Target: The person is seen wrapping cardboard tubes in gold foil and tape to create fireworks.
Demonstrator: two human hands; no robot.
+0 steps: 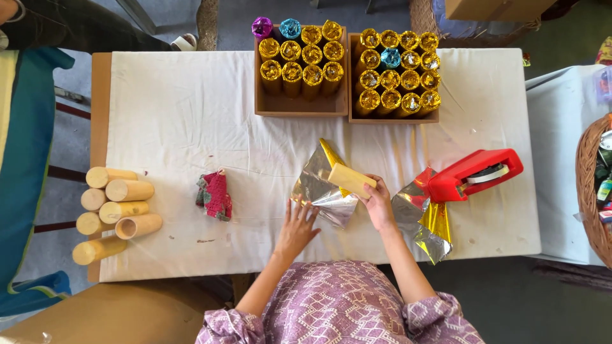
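Head view: left hand (298,224) spread flat, fingertips pressing near-left edge of silver foil sheet (322,191) on white-clothed surface (172,127). Right hand (378,202) pinching yellow tube (351,180), tilted over foil's right side. Red tape dispenser (475,173) right, on more foil scraps (428,220). Bare tubes (115,210) stacked at left edge. Two wooden boxes (347,108) of gold-wrapped tubes far centre. Small red pouch (215,195) left of foil.

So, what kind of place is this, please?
Probably a small handicraft or packing workspace. A cloth-covered table carries two wooden boxes of foil-wrapped tubes, bare tubes wait at the left, and a red tape dispenser lies by loose foil sheets at the person's hands.
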